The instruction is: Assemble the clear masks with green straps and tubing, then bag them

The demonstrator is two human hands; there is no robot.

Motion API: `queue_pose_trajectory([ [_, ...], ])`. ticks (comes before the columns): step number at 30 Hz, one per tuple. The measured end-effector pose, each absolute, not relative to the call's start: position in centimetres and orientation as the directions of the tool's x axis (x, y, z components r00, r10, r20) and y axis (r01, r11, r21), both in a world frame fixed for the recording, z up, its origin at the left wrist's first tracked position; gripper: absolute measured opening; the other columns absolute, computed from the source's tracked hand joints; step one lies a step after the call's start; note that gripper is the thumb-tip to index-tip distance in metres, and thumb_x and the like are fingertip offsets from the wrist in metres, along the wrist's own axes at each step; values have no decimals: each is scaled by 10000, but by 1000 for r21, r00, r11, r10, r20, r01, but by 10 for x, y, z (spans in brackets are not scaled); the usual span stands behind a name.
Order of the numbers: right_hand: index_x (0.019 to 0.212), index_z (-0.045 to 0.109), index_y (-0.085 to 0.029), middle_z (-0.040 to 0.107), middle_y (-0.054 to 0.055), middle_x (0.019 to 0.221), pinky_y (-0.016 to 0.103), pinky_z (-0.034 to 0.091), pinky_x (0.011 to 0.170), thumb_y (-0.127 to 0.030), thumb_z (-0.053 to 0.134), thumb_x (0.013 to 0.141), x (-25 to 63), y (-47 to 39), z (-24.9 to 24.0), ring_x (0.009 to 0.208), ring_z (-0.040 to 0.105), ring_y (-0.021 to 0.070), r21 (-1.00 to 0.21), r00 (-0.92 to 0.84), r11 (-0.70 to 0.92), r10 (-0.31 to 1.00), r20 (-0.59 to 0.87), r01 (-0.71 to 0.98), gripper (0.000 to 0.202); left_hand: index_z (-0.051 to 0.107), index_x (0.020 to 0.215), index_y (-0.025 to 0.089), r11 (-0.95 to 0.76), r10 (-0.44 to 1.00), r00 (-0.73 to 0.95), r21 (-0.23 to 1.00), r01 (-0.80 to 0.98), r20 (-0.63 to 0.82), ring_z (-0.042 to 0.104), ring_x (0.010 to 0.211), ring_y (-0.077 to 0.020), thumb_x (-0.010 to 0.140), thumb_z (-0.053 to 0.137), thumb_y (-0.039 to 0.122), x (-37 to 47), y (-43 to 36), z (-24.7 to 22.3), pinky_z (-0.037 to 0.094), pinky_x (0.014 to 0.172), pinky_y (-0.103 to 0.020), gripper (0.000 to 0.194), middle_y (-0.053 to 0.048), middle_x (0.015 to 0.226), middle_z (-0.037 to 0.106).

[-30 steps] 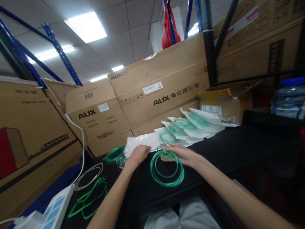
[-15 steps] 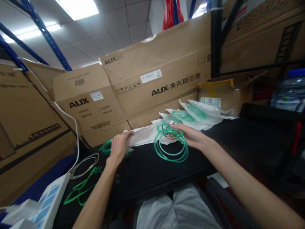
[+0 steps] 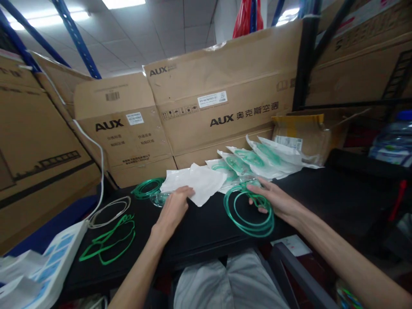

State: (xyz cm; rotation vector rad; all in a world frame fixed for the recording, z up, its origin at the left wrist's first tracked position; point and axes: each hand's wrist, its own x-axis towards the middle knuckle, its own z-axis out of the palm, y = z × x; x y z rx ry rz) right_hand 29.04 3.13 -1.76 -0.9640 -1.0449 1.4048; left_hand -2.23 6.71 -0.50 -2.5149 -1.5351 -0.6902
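My right hand [image 3: 273,197] is closed around a coil of green tubing [image 3: 230,216], whose loops hang over the table's front part. A clear plastic piece [image 3: 247,180] sits at the top of that coil. My left hand [image 3: 176,206] has its fingers closed on the near edge of a white paper pouch [image 3: 207,182], tilted over other white pouches. Just left of this hand lies a clear plastic mask [image 3: 158,199], partly covered, beside a second green tubing coil [image 3: 146,188]. Several pouches with green tubing inside [image 3: 252,158] overlap in a row behind my right hand.
Green elastic straps [image 3: 111,244] and a pale looped cable [image 3: 111,212] lie on the black table [image 3: 193,234] at left. A white power strip [image 3: 61,257] stands at the left edge. Large cardboard boxes [image 3: 193,128] wall the back; a smaller open box [image 3: 299,124] is at right.
My left hand has come nearer and right, turning a white pouch out from the others. My right hand has moved right and down with the tubing. The view has shifted slightly.
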Motion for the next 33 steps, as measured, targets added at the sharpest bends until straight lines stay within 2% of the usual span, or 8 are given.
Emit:
queue_pose_trajectory([
  [3, 1268, 584, -270, 538, -41, 726, 110, 257, 312, -332, 817, 747, 286, 25, -21, 527, 518, 92, -988, -25, 38, 999, 42, -148, 574, 707, 1212, 173, -455, 845, 363, 172, 873, 391, 618, 1246, -208, 931, 448, 91, -4, 58, 2, 411, 1114, -302, 392, -68, 1305, 694],
  [6, 1301, 575, -298, 496, -53, 721, 99, 255, 351, -406, 788, 770, 284, 21, -19, 519, 461, 70, -999, 44, 43, 998, 42, -11, 583, 671, 1279, 198, -427, 879, 354, 200, 882, 319, 617, 1239, -263, 960, 557, 359, 18, 52, 10, 434, 1065, -330, 375, -87, 1323, 682],
  [8, 1332, 566, -314, 481, -57, 710, 106, 281, 369, -452, 773, 781, 282, 18, -17, 513, 434, 66, -998, 72, 34, 997, 38, 44, 604, 673, 1278, 198, -401, 902, 343, 208, 892, 264, 620, 1226, -304, 924, 616, 423, 28, 54, 13, 445, 1028, -351, 423, -121, 1311, 685],
  [15, 1363, 567, -323, 519, -32, 773, 129, 331, 383, -501, 790, 757, 277, 13, -9, 520, 412, 68, -994, 29, 31, 999, 34, 104, 670, 726, 1215, 239, -378, 926, 355, 277, 884, 130, 648, 1171, -294, 919, 612, 426, 23, 70, 9, 468, 963, -332, 369, -100, 1198, 743],
  [20, 1375, 573, -327, 515, -29, 732, 134, 280, 360, -489, 805, 747, 274, 15, -11, 492, 388, 72, -995, -47, 65, 997, 62, 75, 689, 728, 1221, 260, -393, 919, 375, 341, 854, 121, 623, 1216, -253, 917, 603, 436, 12, 78, 6, 443, 1019, -293, 373, -44, 1252, 726],
  [24, 1387, 566, -336, 591, -7, 803, 142, 277, 376, -492, 798, 758, 272, 15, -14, 499, 390, 70, -996, -80, 62, 995, 58, 56, 688, 733, 1213, 246, -401, 915, 386, 369, 838, 117, 663, 1147, -227, 948, 539, 460, 6, 80, 6, 456, 1011, -270, 392, -27, 1203, 749],
  [28, 1379, 581, -303, 595, -19, 732, 148, 258, 390, -454, 829, 724, 267, 13, -14, 492, 398, 71, -999, -99, 32, 994, 36, -39, 717, 723, 1228, 235, -383, 924, 359, 334, 861, 134, 632, 1203, -233, 954, 518, 308, 8, 76, 4, 433, 1037, -276, 350, -38, 1248, 729],
  [33, 1360, 572, -293, 428, -83, 650, 141, 192, 379, -473, 810, 740, 258, 10, -13, 464, 322, 50, -998, -107, 28, 994, 35, -64, 688, 685, 1259, 236, -329, 937, 285, 238, 914, 203, 630, 1190, -291, 910, 568, 212, 26, 66, -3, 433, 1001, -346, 369, -115, 1259, 708],
])
